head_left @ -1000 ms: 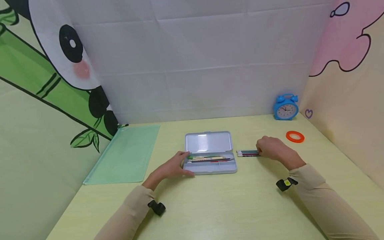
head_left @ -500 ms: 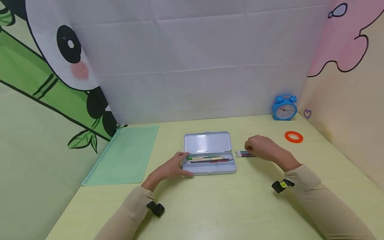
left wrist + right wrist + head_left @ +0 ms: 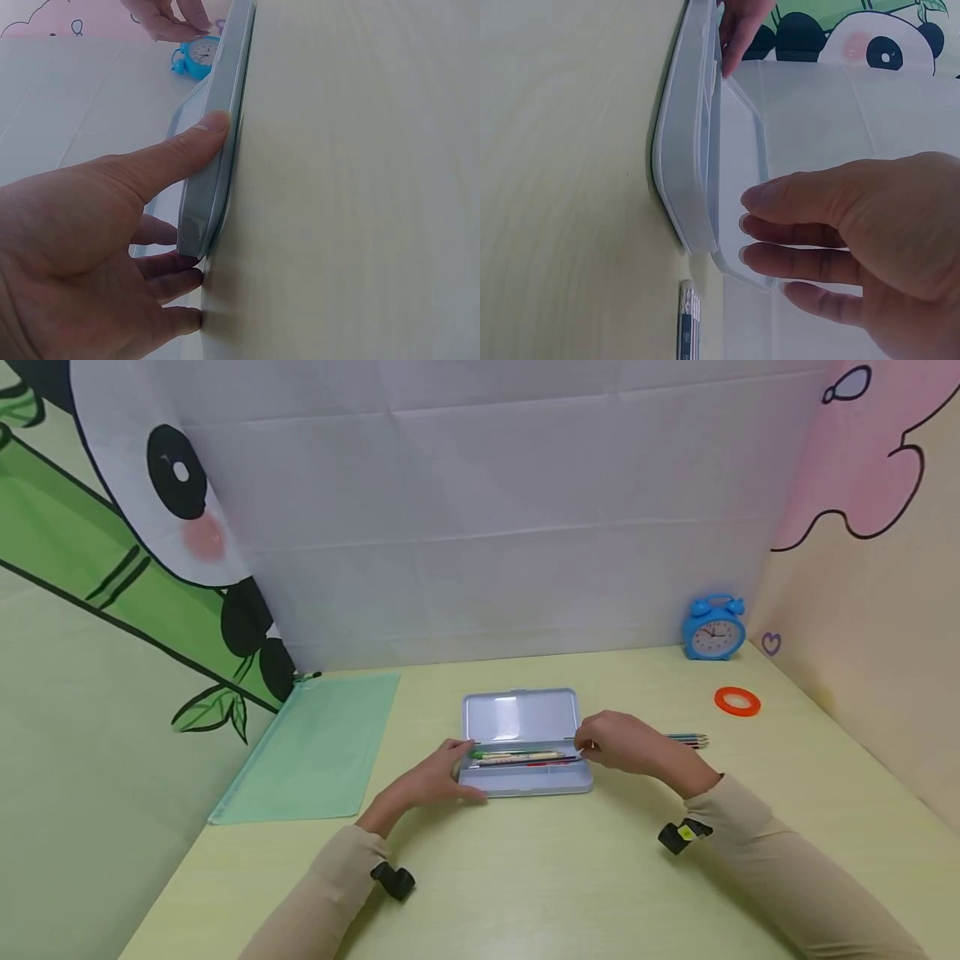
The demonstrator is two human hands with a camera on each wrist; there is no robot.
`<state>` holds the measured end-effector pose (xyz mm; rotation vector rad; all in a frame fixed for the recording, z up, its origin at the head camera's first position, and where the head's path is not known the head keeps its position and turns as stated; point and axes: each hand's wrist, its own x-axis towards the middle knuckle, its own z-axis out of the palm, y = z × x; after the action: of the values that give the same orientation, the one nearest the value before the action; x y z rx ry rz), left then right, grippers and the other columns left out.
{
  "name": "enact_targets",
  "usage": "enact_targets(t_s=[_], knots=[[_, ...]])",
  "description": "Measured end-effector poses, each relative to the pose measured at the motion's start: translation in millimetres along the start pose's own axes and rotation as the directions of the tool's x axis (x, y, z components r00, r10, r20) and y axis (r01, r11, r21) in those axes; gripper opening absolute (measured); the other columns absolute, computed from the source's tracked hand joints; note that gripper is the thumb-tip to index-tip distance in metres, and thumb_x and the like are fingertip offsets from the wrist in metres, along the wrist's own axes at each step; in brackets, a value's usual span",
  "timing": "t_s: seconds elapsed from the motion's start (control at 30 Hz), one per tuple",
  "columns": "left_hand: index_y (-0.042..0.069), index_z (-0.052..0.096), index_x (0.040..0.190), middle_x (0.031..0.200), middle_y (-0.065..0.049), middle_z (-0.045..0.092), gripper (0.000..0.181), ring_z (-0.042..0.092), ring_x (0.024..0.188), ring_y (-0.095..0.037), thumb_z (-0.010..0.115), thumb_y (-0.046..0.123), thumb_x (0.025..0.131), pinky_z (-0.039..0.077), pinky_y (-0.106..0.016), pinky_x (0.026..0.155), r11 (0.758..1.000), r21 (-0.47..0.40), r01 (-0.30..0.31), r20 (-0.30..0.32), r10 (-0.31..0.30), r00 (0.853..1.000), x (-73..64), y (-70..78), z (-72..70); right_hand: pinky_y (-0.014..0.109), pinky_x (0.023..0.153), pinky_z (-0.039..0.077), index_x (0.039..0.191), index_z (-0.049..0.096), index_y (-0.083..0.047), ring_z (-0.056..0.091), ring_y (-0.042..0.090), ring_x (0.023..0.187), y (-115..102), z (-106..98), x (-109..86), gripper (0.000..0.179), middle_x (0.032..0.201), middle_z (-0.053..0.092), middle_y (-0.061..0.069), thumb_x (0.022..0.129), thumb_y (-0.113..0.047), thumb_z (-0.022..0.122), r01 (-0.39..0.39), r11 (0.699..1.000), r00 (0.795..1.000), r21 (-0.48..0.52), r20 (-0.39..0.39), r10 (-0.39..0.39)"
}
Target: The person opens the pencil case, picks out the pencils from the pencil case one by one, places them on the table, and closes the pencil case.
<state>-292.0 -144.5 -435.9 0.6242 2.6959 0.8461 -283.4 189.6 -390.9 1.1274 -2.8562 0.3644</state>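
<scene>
A pale blue pencil case lies open on the table, its lid tipped back. In it lie several slim pens and pencils. My left hand grips the case's left end; in the left wrist view the thumb presses its front wall and the fingers bend round the end. At the right end hovers my right hand, fingers loosely bent. The right wrist view shows nothing between thumb and fingers. A row of striped pencils lies on the table under the right hand, partly hidden by it.
A mint green mesh pouch lies flat at the left. An orange ring lies at the right, in front of a blue alarm clock in the back right corner. Printed cloth walls close off the table's back and sides.
My right hand has moved left from over the striped pencils to the right end of the pencil case. The pencils stay on the table. My left hand has kept its grip.
</scene>
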Motion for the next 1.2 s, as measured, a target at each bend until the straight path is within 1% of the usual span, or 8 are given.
enact_targets(t_s=[0.13, 0.23, 0.33, 0.57, 0.77, 0.87, 1.03, 1.2], knots=[[0.006, 0.027, 0.158, 0.155, -0.019, 0.032, 0.106, 0.038, 0.137, -0.033, 0.085, 0.043, 0.079, 0.034, -0.050, 0.112, 1.000, -0.009, -0.006, 0.002, 0.006, 1.000, 1.5, 0.4, -1.1, 0.030, 0.074, 0.055, 0.096, 0.077, -0.004, 0.059, 0.011, 0.077, -4.1, 3.8, 9.4, 0.009, 0.088, 0.070, 0.001, 0.089, 0.000, 0.073, 0.028, 1.000, 1.000, 0.008, -0.014, -0.028], [0.006, 0.026, 0.158, 0.155, -0.020, 0.031, 0.105, 0.038, 0.137, -0.033, 0.085, 0.043, 0.079, 0.034, -0.050, 0.112, 1.000, -0.018, -0.022, 0.004, 0.022, 1.000, 3.5, 0.4, -1.1, 0.030, 0.074, 0.056, 0.094, 0.077, -0.004, 0.061, 0.012, 0.078, -4.9, 6.3, 16.1, 0.009, 0.087, 0.071, 0.003, 0.089, 0.001, 0.072, 0.050, 0.999, 0.998, 0.014, -0.036, -0.049], [0.005, 0.027, 0.158, 0.155, -0.020, 0.031, 0.105, 0.038, 0.136, -0.034, 0.085, 0.042, 0.079, 0.034, -0.051, 0.112, 0.999, -0.020, -0.026, 0.004, 0.026, 1.000, 4.2, -0.1, 0.3, 0.030, 0.073, 0.056, 0.093, 0.077, -0.004, 0.061, 0.011, 0.077, -5.4, 10.1, 21.3, 0.010, 0.087, 0.071, 0.002, 0.090, 0.002, 0.070, 0.061, 0.998, 0.998, 0.019, -0.029, -0.060], [0.005, 0.028, 0.158, 0.154, -0.020, 0.032, 0.104, 0.038, 0.136, -0.034, 0.086, 0.041, 0.079, 0.034, -0.051, 0.112, 1.000, -0.017, -0.010, 0.001, 0.010, 1.000, 1.4, 0.1, 2.2, 0.031, 0.075, 0.056, 0.094, 0.077, -0.003, 0.061, 0.012, 0.078, -6.6, 20.5, 27.1, 0.012, 0.089, 0.072, 0.004, 0.090, 0.004, 0.067, 0.039, 0.999, 0.999, 0.030, -0.003, -0.039], [0.004, 0.027, 0.158, 0.154, -0.020, 0.032, 0.105, 0.038, 0.136, -0.034, 0.085, 0.041, 0.079, 0.035, -0.051, 0.112, 1.000, -0.020, -0.006, 0.002, 0.006, 1.000, -1.6, 0.1, 1.7, 0.029, 0.072, 0.054, 0.091, 0.076, -0.005, 0.057, 0.012, 0.073, -7.3, 26.0, 31.3, 0.012, 0.086, 0.070, 0.002, 0.091, 0.004, 0.068, 0.032, 0.999, 0.999, 0.039, 0.010, -0.033], [0.004, 0.026, 0.158, 0.154, -0.020, 0.032, 0.105, 0.038, 0.136, -0.034, 0.085, 0.042, 0.079, 0.035, -0.051, 0.111, 1.000, -0.019, -0.008, 0.001, 0.008, 1.000, -2.7, -0.4, 1.0, 0.030, 0.073, 0.055, 0.091, 0.076, -0.005, 0.056, 0.012, 0.072, -7.5, 27.0, 34.5, 0.013, 0.085, 0.070, 0.002, 0.090, 0.005, 0.068, 0.032, 0.999, 0.999, 0.038, 0.020, -0.033], [0.004, 0.026, 0.158, 0.154, -0.019, 0.032, 0.105, 0.039, 0.136, -0.033, 0.085, 0.041, 0.079, 0.035, -0.051, 0.111, 1.000, -0.022, -0.010, -0.005, 0.010, 1.000, -3.5, -0.7, 0.1, 0.033, 0.078, 0.056, 0.094, 0.077, -0.005, 0.057, 0.014, 0.074, -9.7, 26.1, 37.5, 0.014, 0.088, 0.071, 0.003, 0.090, 0.005, 0.068, 0.009, 0.999, 0.999, 0.031, 0.051, -0.011], [0.004, 0.027, 0.158, 0.154, -0.019, 0.032, 0.105, 0.038, 0.137, -0.034, 0.085, 0.041, 0.079, 0.035, -0.051, 0.111, 1.000, -0.023, -0.003, -0.009, 0.003, 1.000, -3.2, 0.3, -0.2, 0.033, 0.078, 0.056, 0.094, 0.076, -0.005, 0.057, 0.014, 0.075, -10.3, 25.6, 37.6, 0.014, 0.088, 0.071, 0.003, 0.089, 0.006, 0.069, 0.010, 0.999, 0.998, 0.032, 0.056, -0.012]])
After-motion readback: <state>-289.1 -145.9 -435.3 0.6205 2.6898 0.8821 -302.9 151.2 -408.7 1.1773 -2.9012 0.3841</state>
